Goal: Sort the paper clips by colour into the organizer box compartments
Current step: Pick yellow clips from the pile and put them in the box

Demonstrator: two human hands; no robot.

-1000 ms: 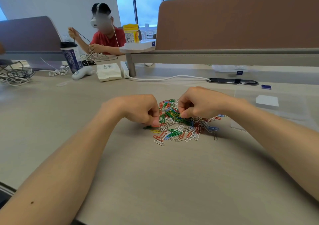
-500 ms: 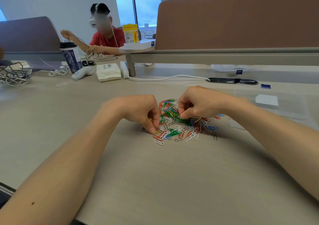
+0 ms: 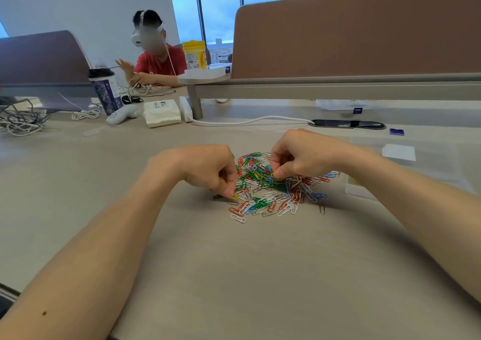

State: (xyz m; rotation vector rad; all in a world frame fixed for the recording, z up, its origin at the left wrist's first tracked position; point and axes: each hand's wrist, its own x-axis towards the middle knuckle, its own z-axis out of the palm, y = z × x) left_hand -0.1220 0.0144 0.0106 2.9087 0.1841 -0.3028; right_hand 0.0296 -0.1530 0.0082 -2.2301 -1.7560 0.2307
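Our left hand [image 3: 205,169] is pinching glossy wire clips [image 3: 270,196] at the pile's left edge; our right hand [image 3: 299,157] is pinching others at its top. A clear box [image 3: 364,193] is lying right of the pile.

- Part of the paper clips [image 3: 265,193] is covered by the curled fingers of the left hand [image 3: 203,167] and the right hand [image 3: 304,154]; whether any clip is pinched cannot be told.
- Right of the right hand, the compartments of the organizer box [image 3: 361,192] cannot be made out.
- Both forearms are cut off at the view's edges.
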